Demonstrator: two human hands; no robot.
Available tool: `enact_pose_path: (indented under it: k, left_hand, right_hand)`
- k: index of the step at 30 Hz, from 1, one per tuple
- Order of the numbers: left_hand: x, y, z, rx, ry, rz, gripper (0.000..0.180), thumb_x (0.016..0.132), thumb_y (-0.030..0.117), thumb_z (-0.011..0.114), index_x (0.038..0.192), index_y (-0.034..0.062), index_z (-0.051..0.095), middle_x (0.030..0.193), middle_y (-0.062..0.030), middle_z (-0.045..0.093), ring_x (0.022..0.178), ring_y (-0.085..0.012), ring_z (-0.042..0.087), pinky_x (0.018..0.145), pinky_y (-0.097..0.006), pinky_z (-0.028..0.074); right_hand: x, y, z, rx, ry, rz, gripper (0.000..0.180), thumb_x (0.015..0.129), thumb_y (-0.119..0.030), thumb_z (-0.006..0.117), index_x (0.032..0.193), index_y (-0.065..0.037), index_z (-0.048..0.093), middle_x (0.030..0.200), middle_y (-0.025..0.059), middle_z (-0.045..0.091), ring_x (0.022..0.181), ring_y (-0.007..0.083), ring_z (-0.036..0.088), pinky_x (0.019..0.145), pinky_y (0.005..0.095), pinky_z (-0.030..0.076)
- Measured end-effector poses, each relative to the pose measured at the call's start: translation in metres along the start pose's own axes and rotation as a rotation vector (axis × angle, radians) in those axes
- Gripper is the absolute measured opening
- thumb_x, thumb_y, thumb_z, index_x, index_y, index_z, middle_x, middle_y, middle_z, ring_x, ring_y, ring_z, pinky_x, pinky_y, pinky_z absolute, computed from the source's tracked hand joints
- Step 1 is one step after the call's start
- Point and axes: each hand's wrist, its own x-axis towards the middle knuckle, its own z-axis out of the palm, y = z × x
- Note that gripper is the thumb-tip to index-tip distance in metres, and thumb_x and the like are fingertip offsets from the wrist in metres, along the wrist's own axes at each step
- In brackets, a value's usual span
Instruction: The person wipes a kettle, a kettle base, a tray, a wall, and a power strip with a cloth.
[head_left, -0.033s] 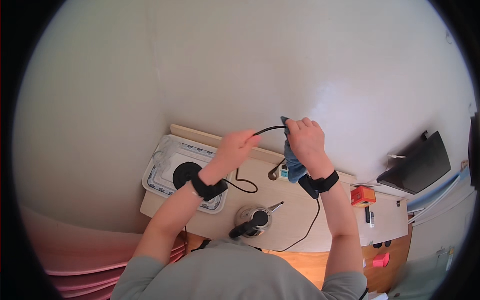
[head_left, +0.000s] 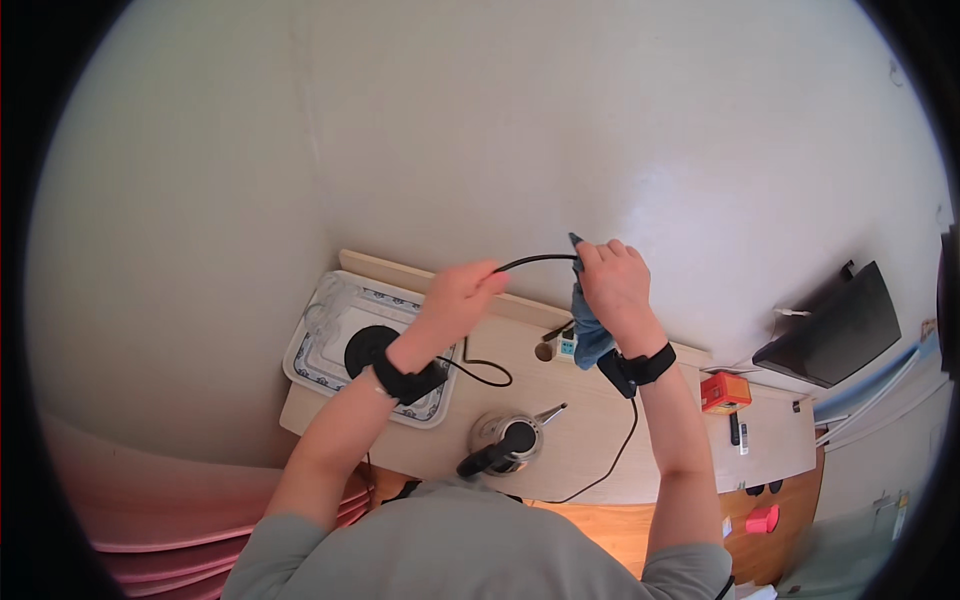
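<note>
A black power cord (head_left: 538,258) runs in a shallow arc between my two hands. My left hand (head_left: 460,302), slightly blurred, is closed on the cord. My right hand (head_left: 613,283) grips a blue cloth (head_left: 590,328) wrapped about the cord. Below the cloth hangs what looks like the cord's plug (head_left: 545,351), near a socket strip (head_left: 567,347). The cord's other end loops down to a round black kettle base (head_left: 368,350) lying on a white patterned tray (head_left: 428,414). A metal kettle (head_left: 507,437) with a black lid and handle stands on the table near me.
The pale wooden table (head_left: 570,430) has a raised back edge along the wall. Clear plastic (head_left: 328,300) lies on the tray's left end. To the right are a red box (head_left: 725,392), remote controls (head_left: 739,434) and a dark screen (head_left: 832,325). Pink chairs (head_left: 190,555) are at lower left.
My left hand has shifted a little to the left along with the cord, and the stretch between my hands is longer. My right hand with the cloth has barely moved.
</note>
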Motion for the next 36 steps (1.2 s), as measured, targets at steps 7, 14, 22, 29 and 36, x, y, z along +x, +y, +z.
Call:
enact_pose_path:
  k: [7,14,22,29,36]
  left_hand:
    - [-0.046,-0.014,-0.071,-0.252,0.126,-0.314,0.02,0.095,0.018,0.061,0.083,0.0024,0.062,0.062,0.0068,0.048,0.058,-0.0023,0.041,0.05,-0.022,0.031]
    - [-0.068,-0.085,-0.112,-0.638,0.676,-0.438,0.015,0.097,0.022,0.06,0.093,0.0083,0.063,0.06,0.0085,0.044,0.051,-0.0014,0.039,0.045,-0.02,0.03]
    - [-0.035,-0.054,-0.093,-0.473,0.295,-0.472,0.02,0.1,0.028,0.056,0.088,0.012,0.059,0.059,0.01,0.041,0.046,0.0002,0.031,0.038,-0.019,0.022]
    - [-0.038,-0.09,-0.107,-0.569,0.37,-0.447,0.021,0.103,0.028,0.051,0.091,0.0109,0.054,0.065,0.0041,0.05,0.045,-0.0042,0.042,0.043,-0.023,0.042]
    - [-0.093,-0.144,-0.108,-0.749,0.516,-0.714,0.01,0.099,0.014,0.048,0.107,0.0088,0.049,0.08,-0.0088,0.061,0.055,-0.0182,0.062,0.055,-0.035,0.059]
  right_hand:
    - [-0.101,0.061,0.046,-0.186,-0.275,0.168,0.013,0.077,-0.008,0.061,0.09,-0.01,0.063,0.074,0.0037,0.063,0.077,0.0239,0.06,0.07,0.0385,0.047]
    - [-0.154,0.088,0.027,-0.12,-0.166,0.284,0.01,0.08,-0.01,0.058,0.089,-0.01,0.062,0.076,0.0065,0.064,0.081,0.0266,0.06,0.071,0.0421,0.048]
    - [-0.196,0.105,-0.013,-0.183,-0.239,0.527,0.019,0.079,-0.005,0.06,0.095,-0.009,0.068,0.078,0.0123,0.065,0.08,0.0322,0.062,0.071,0.0449,0.05]
    - [-0.166,0.076,-0.041,0.052,-0.138,0.686,0.035,0.08,-0.001,0.06,0.113,-0.01,0.067,0.085,0.0136,0.065,0.081,0.0327,0.062,0.071,0.0421,0.05]
    - [-0.058,-0.003,-0.039,0.438,-0.317,0.396,0.052,0.075,0.004,0.059,0.125,-0.01,0.062,0.082,0.0148,0.063,0.074,0.0314,0.062,0.069,0.0396,0.05]
